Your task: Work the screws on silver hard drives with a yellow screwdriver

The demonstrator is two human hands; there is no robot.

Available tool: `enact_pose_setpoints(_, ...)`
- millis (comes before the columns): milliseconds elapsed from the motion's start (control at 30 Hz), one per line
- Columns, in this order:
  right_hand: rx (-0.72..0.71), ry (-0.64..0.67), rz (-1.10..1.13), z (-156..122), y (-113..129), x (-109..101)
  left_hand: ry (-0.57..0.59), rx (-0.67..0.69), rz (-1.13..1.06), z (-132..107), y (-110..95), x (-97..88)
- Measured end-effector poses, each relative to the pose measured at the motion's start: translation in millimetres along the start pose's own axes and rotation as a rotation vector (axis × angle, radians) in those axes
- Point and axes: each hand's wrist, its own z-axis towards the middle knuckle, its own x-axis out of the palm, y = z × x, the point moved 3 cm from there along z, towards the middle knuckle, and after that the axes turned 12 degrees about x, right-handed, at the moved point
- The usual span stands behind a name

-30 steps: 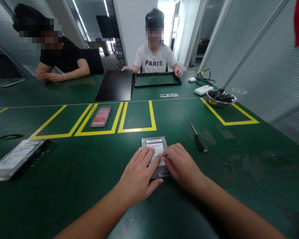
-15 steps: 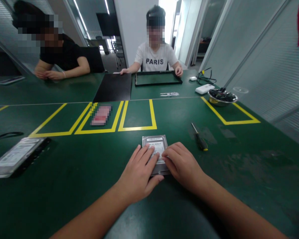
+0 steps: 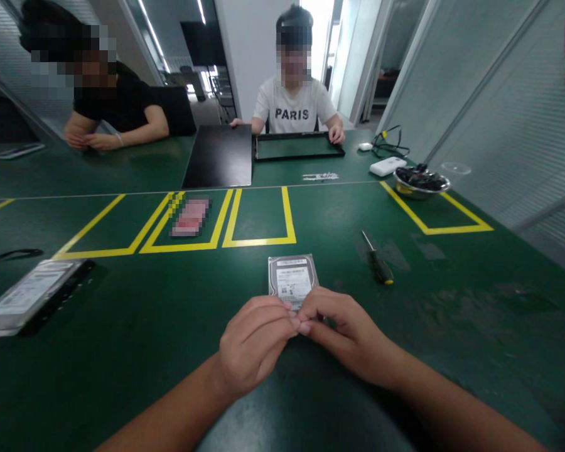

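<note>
A silver hard drive (image 3: 294, 276) with a white label lies flat on the green table in front of me. My left hand (image 3: 254, 339) is closed over its near-left part, fingers bent and pressed together. From the other side, my right hand (image 3: 346, 333) closes thumb and fingertips in a pinch over the near edge of the drive. The fingertips of both hands meet there and cover that edge; whatever is between them, if anything, is hidden. To the right lies a screwdriver (image 3: 380, 267) with a black and yellow handle.
Another hard drive (image 3: 32, 292) lies at the left. Yellow tape (image 3: 258, 243) marks boxes, one holding a blurred pink item (image 3: 191, 216). Across the table a co-worker holds a black panel (image 3: 219, 157) and touches a black frame (image 3: 301, 158). A metal bowl (image 3: 419, 191) stands far right.
My left hand has drawn back from the drive's label to its near edge, its fingers now bent. My right hand has come lower and left to meet it. The co-worker's panel has shifted slightly.
</note>
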Motion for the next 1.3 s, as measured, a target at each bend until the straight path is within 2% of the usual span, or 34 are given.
enact_pose_setpoints(233, 0.033, -0.028, 0.035, -0.1, -2.6, 4.4, 0.002, -0.003, 0.058, -0.6, 1.5, -1.2)
enact_pose_setpoints(500, 0.078, -0.056, 0.038, -4.4, -3.7, 9.4, 0.054, 0.031, 0.179, -2.8, -2.1, -3.5)
enact_pose_setpoints(700, 0.102, -0.043, 0.052, -1.8, -5.5, 10.4, -0.009, -0.036, 0.078, 4.0, -0.3, -2.3)
enact_pose_setpoints(900, 0.114, -0.041, 0.116, -1.3, -3.9, 9.7, -0.062, -0.161, -0.081, 4.3, 4.6, 1.1)
enact_pose_setpoints(1067, 0.159, -0.003, 0.189, -2.0, -2.6, 9.4, -0.104, -0.154, -0.144, 1.9, 3.4, 0.3)
enact_pose_setpoints(1300, 0.178, 0.005, 0.187, -1.9, -0.2, 9.8, -0.095, -0.189, -0.151, 4.9, 2.9, 0.4)
